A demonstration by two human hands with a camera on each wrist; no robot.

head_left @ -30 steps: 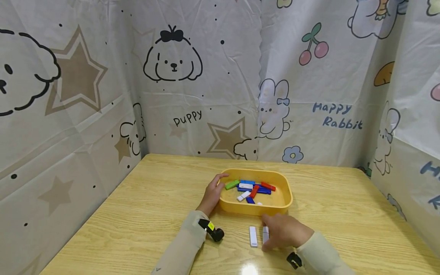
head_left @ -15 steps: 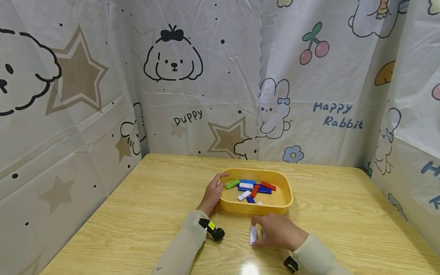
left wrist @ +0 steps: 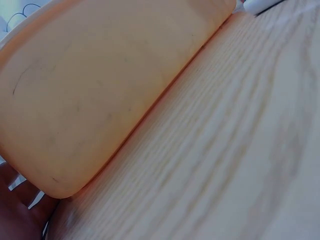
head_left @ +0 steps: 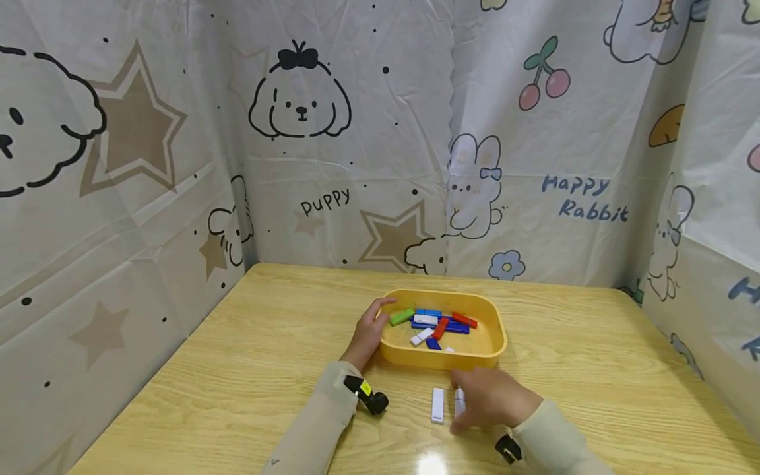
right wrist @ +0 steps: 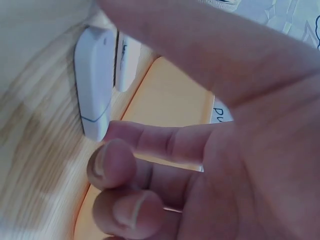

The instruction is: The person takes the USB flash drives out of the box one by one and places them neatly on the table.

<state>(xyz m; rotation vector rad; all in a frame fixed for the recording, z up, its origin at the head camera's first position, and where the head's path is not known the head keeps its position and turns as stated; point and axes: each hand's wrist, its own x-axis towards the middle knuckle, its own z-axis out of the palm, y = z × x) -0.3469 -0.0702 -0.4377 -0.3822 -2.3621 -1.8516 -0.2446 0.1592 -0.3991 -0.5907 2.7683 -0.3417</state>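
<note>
The fingers (right wrist: 150,140) of the right hand (head_left: 489,399) lay curled over a white block (right wrist: 95,80) on the table (head_left: 249,369), touching it from the side; whether they actually pinched it could not be told, as the head view hid the contact and the wrist view showed fingertips beside it rather than around it. A second white block (head_left: 437,404) lay just beside the first, parallel to it and free of the hand. Both sat on the table just in front of the tray (head_left: 493,343).

The left hand (head_left: 367,333) gripped the tray's left end, thumb hooked over the rim and fingers against the outer wall, steadying it.

By the look of it, the step in hand was lining up white blocks in a row outside the tray. The next move would likely call for a light, level touch so the neighbour was not knocked askew, then a reach over the rim for another piece.

The blocks were small, flat, rounded rectangles of smooth hard plastic, one showing a thin seam line near its end. The tray was a shallow yellow plastic oval with a matte, faintly scuffed wall, holding loose green, blue, red and white blocks in a jumble. The table was pale wood grain with a glossy sheen.
</note>
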